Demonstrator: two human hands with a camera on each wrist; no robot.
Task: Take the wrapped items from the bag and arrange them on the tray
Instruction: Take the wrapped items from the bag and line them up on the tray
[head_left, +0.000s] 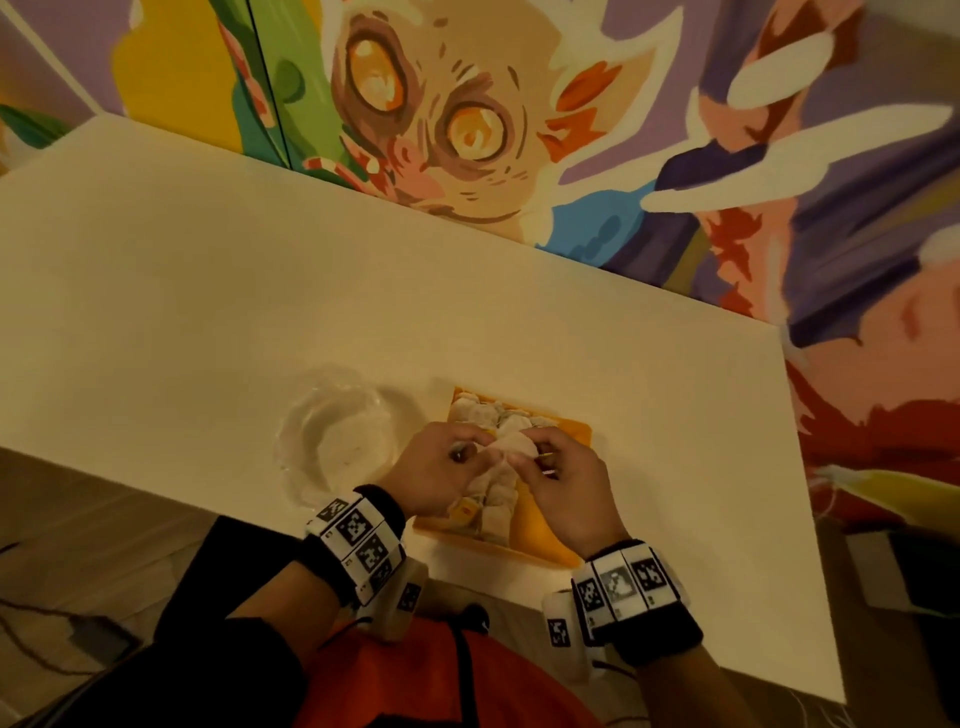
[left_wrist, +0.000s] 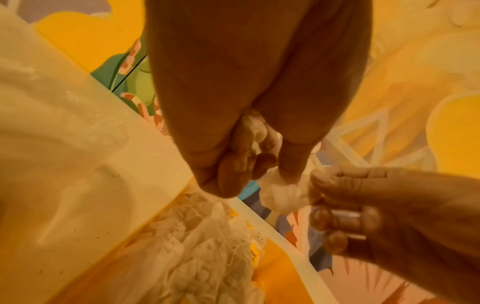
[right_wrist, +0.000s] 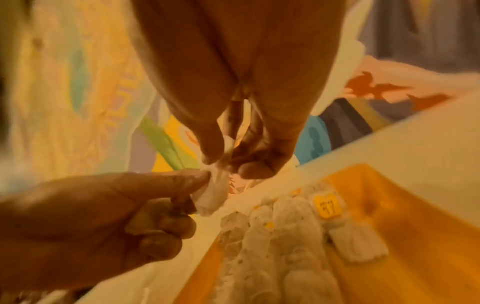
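Over the orange tray (head_left: 563, 434) both hands hold one small white wrapped item (head_left: 511, 446). My left hand (head_left: 470, 451) pinches its left end and my right hand (head_left: 536, 453) pinches its right end. The left wrist view shows the item (left_wrist: 283, 194) between my left hand (left_wrist: 262, 170) and the right hand's fingertips (left_wrist: 335, 181). The right wrist view shows it (right_wrist: 214, 191) pinched by the right thumb and fingers (right_wrist: 249, 166). Several white wrapped items (head_left: 485, 415) lie in rows on the tray, one with a yellow label (right_wrist: 328, 207). The clear plastic bag (head_left: 337, 436) lies crumpled left of the tray.
The white table (head_left: 208, 291) stretches far and left of the tray. A painted wall (head_left: 467, 104) rises behind its far edge. The tray's right part (right_wrist: 405, 216) is bare orange. The table's near edge runs just under my wrists.
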